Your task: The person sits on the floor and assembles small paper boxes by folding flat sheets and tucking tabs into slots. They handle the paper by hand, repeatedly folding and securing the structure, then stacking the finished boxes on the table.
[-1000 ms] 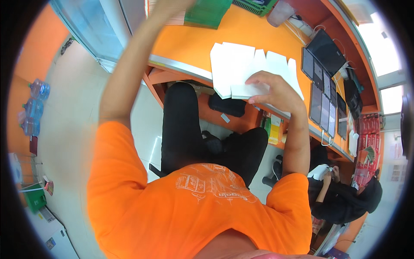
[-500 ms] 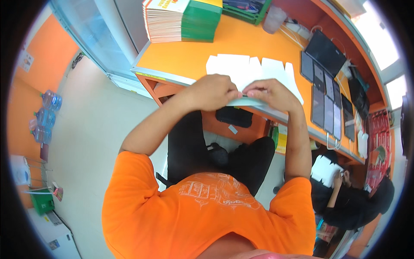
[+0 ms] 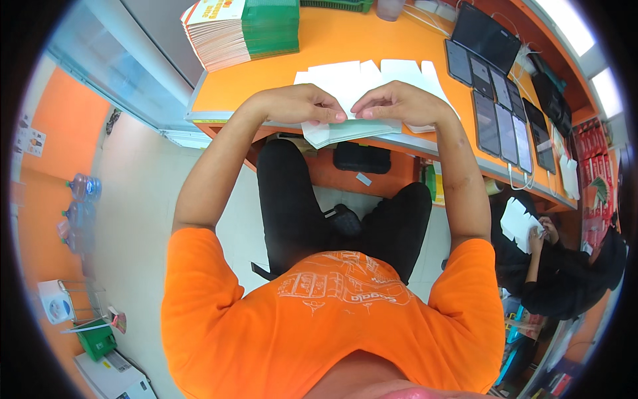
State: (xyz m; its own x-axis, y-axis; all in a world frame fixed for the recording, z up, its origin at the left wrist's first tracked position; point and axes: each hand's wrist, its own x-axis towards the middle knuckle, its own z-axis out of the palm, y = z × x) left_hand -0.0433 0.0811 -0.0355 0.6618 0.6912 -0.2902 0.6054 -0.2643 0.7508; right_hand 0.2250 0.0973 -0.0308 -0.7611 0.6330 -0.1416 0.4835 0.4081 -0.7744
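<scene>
White card blanks (image 3: 335, 78) with cut flaps lie on the orange table near its front edge. A pale, slightly greenish folded panel (image 3: 352, 131) of the nearest one juts over that edge toward me. My left hand (image 3: 302, 105) pinches the card along its fold, thumb and fingertips together. Close beside it, my right hand (image 3: 401, 104) does the same, fingers bent and thumb on the crease. The thumbs almost meet at the middle. Both palms hide part of the card, and I cannot tell how many layers are gripped.
A stack of folded green, white and yellow cartons (image 3: 242, 30) stands at the back left. Several phones (image 3: 495, 110) and a black tablet (image 3: 485, 40) with cables lie to the right. A co-worker (image 3: 565, 272) at the lower right holds another white blank (image 3: 520, 223).
The front panel shows much wider now; before, it was a narrow strip under my hands. My hands have shifted along the fold, and my view has moved a little.
</scene>
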